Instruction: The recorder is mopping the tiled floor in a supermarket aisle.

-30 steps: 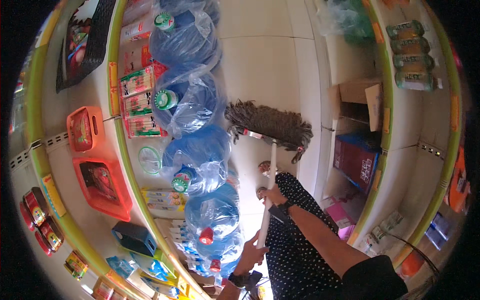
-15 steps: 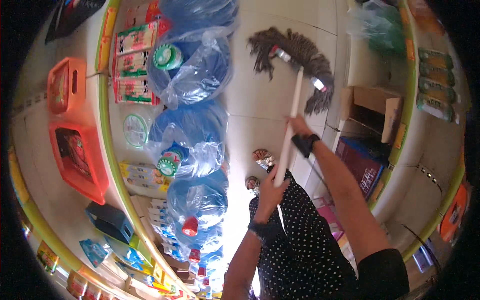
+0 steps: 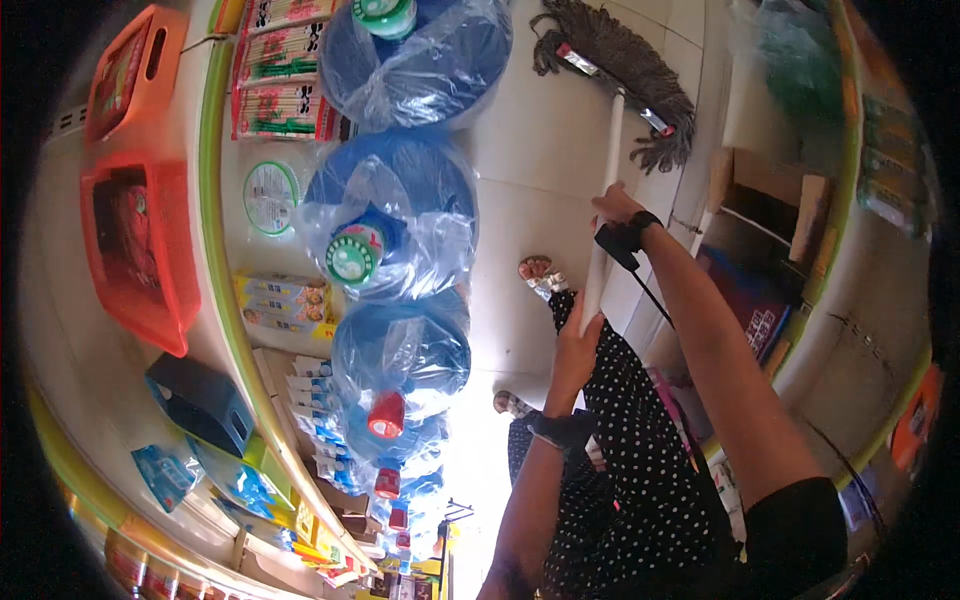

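A string mop with a grey-brown head point(image 3: 660, 75) lies spread on the tiled floor ahead of me. Its pale handle point(image 3: 614, 140) slants back toward my body. My right hand point(image 3: 618, 205) is closed around the middle of the handle, nearer the mop head. Lower down, my left hand point(image 3: 576, 350) grips the handle close to my dotted trousers point(image 3: 650, 440). Both wrists wear dark bands, and a dark device with a cord point(image 3: 618, 245) sits at the right one. One sandalled foot point(image 3: 536, 268) is forward, the other point(image 3: 512, 403) behind.
Large blue water bottles point(image 3: 400, 215) in clear plastic line the left side of the aisle. Beyond them, a shelf holds a red basket point(image 3: 140, 250) and packets of chopsticks point(image 3: 285, 110). At right, an opened cardboard box point(image 3: 765, 200) stands by the lower shelf, close to the mop.
The mop head has moved farther ahead along the aisle. My feet are wider apart, one forward and one back. The bottles and shelves have shifted in view; both hands keep their hold.
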The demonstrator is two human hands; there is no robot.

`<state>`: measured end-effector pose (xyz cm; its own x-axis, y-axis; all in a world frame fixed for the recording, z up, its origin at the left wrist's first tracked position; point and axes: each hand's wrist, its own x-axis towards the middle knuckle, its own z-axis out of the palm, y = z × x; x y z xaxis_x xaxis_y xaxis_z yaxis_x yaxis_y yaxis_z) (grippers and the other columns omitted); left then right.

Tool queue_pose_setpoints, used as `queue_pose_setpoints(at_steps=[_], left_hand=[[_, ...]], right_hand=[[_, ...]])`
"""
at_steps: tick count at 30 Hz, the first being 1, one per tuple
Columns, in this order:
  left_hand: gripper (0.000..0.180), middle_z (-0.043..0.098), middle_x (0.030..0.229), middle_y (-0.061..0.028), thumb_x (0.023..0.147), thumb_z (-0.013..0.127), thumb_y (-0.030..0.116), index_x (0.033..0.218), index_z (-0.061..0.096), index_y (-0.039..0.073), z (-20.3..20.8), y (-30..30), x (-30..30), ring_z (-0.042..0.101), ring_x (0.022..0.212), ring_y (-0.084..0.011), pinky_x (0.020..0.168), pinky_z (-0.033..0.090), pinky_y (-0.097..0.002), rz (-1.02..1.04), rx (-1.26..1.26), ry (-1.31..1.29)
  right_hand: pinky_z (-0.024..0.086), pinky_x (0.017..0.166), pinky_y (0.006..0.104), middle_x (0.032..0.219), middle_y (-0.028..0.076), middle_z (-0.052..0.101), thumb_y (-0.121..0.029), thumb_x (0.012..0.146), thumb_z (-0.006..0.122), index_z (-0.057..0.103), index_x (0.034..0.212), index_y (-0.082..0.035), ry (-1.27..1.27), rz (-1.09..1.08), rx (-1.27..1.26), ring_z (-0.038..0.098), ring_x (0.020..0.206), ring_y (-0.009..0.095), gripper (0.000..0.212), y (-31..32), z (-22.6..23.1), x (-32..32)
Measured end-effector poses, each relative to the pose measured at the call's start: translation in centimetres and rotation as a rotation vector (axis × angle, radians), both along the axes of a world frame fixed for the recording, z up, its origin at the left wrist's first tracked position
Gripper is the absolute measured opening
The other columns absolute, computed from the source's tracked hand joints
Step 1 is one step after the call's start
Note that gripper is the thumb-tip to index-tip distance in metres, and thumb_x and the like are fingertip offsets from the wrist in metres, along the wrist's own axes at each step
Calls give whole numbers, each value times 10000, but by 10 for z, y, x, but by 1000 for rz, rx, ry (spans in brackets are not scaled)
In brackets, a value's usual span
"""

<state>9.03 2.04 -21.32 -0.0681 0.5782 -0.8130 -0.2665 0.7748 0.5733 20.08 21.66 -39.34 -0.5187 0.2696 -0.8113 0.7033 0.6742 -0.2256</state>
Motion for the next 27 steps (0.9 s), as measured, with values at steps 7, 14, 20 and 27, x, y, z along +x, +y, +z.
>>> queue_pose_setpoints(at_steps=[7,14,20,27], left_hand=[[447,564,1014,-152,894,412,239,1284,331,37,34,-95,15,543,844,-207,758,418,-281,-2,63,96],[407,553,720,-141,876,422,275,1229,386,76,74,-287,-30,531,591,-216,585,427,-338,-92,-250,-3],[405,569,844,-217,880,403,249,1213,403,19,120,-470,-52,566,786,-323,698,428,-351,-229,-358,-8],[450,566,970,-245,858,443,310,1232,400,65,162,-623,-38,555,913,-369,761,430,-388,-422,-381,187]], right_hand=[[400,624,458,749,114,617,-190,741,521,582,888,-57,-167,374,38,612,696,283,207,-91,18,-11],[419,737,435,841,156,599,-344,697,583,563,948,14,-131,391,10,587,707,303,438,-327,16,-63],[315,792,508,866,148,553,-303,819,436,553,938,3,-23,-120,-80,514,856,310,349,-578,-16,-30],[375,551,508,648,78,593,-348,698,545,649,696,-120,103,141,-148,571,612,253,251,-795,8,1]])
